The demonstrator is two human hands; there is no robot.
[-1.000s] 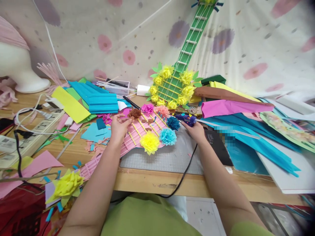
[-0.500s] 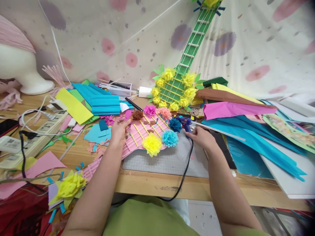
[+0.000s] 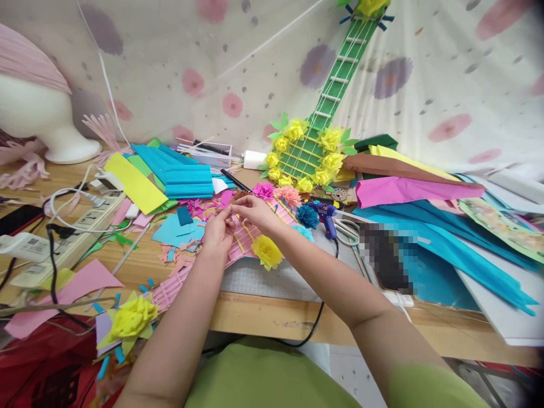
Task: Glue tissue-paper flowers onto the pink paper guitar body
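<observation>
on the wooden bench (image 3: 255, 317), the pink paper guitar (image 3: 243, 241) lies under both hands, long axis slanting from neck at near left to body at far right – right forearm (image 3: 317, 269) crossing above the body, left hand (image 3: 218, 231) nearer the neck. right hand (image 3: 255, 214) is palm-down, fingertips meeting the left's; whether either grips anything i cannot tell.

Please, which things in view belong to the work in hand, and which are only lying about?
Seemingly in the work:
pink guitar-shaped paper piece, below the left hand and right hand (anything they hold is hidden)
ruffled yellow paper flower on it
blue plastic glue gun beside it, unheld

Probably just lying about:
white head-shaped stand
flat yellow paper strip
wide magenta paper sheet
</observation>
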